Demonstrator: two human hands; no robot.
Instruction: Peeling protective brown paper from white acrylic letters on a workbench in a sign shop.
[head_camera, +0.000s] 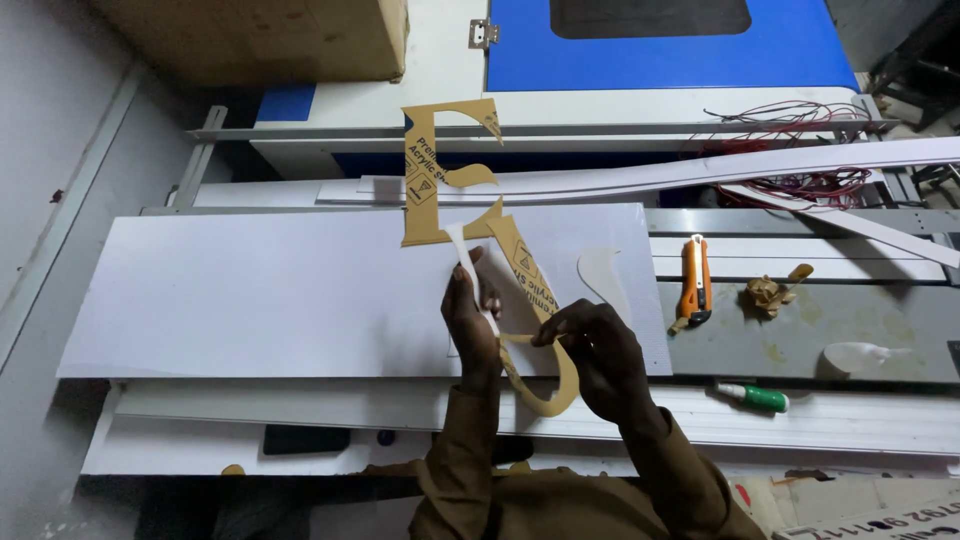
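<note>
White board (250, 290) lies bare leftward; both hands (475, 320) (600, 350) grip shut on paper-backed letter (445, 185)

Brown cardboard box (260, 38) top left, printed white sign strip (870, 522) bottom right

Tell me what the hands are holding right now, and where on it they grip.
Both hands grip the tan cut-out letter shape at its lower curved end: left hand on the stem, right hand pinching the curl.
</note>
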